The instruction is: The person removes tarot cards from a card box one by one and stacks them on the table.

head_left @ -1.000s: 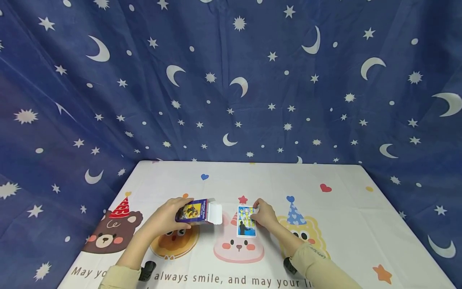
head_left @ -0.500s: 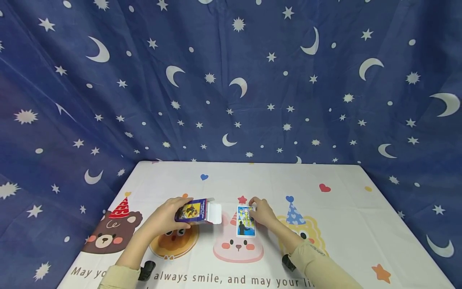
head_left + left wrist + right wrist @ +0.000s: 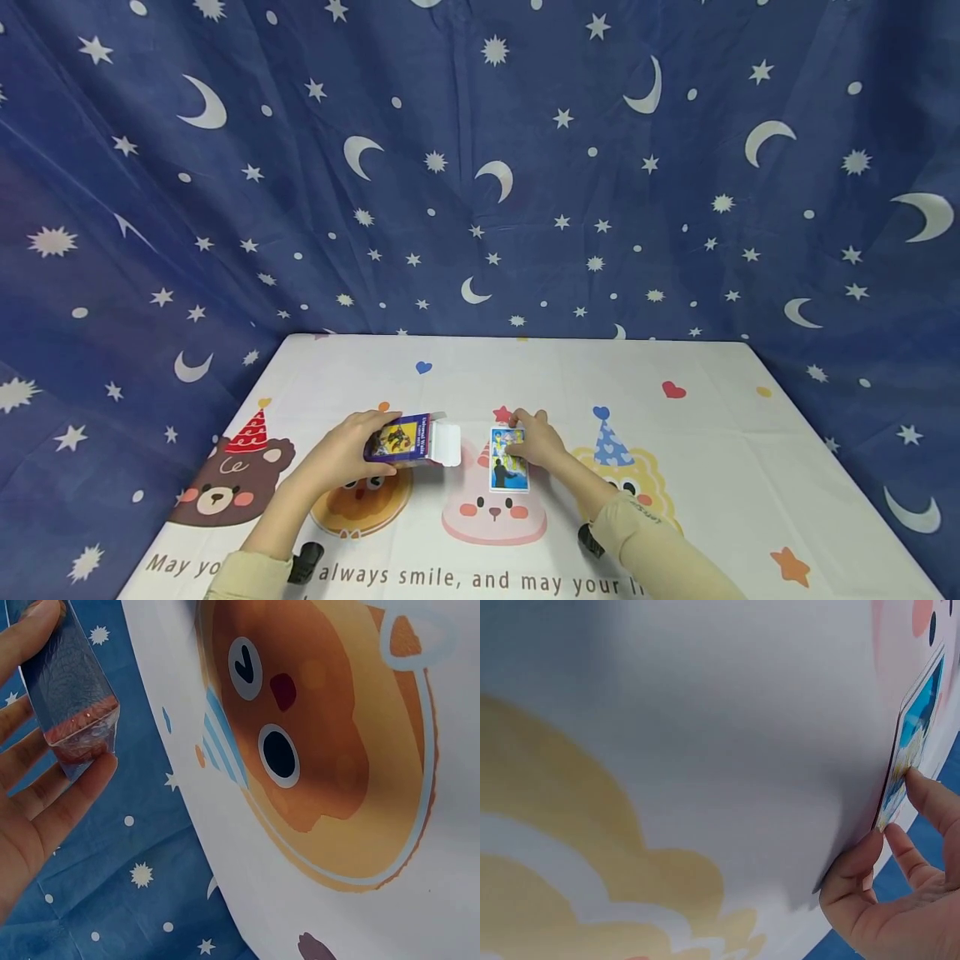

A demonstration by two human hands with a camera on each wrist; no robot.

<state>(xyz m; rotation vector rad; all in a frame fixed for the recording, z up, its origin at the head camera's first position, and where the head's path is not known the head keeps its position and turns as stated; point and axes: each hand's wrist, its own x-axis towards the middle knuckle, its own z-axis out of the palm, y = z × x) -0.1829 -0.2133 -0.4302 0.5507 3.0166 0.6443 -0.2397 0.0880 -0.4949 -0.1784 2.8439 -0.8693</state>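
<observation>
Head view: Universal Waite card box (image 3: 393, 439), dark blue with a yellow picture panel, white end flap (image 3: 447, 445) folded out; grasped by the left hand (image 3: 343, 457) from the side opposite the flap. Card stack (image 3: 508, 475), face up, top card showing a dark figure below yellow shapes: right of the box, over the rabbit print (image 3: 495, 525), apart from the flap. Right hand (image 3: 542, 442), fingers bent, pinching the stack on the side farther from the box. Pancake print (image 3: 365, 508) just nearer than the box; star-and-moon curtain (image 3: 480, 92) behind it. Left wrist view: box end with red band and loose clear film, a fingertip against the film, thumb over one face; contact with the tablecloth (image 3: 435, 900) cannot be told. Right wrist view: stack seen nearly edge-on, one fingertip on the face, others at the edge; flat or tilted, cannot be told; box out of sight. Hazards, as judged: a one-sided pinch may let lower cards slide and fan; the protruding flap may snag cards brought to the box; squeezing harder may buckle its walls.
</observation>
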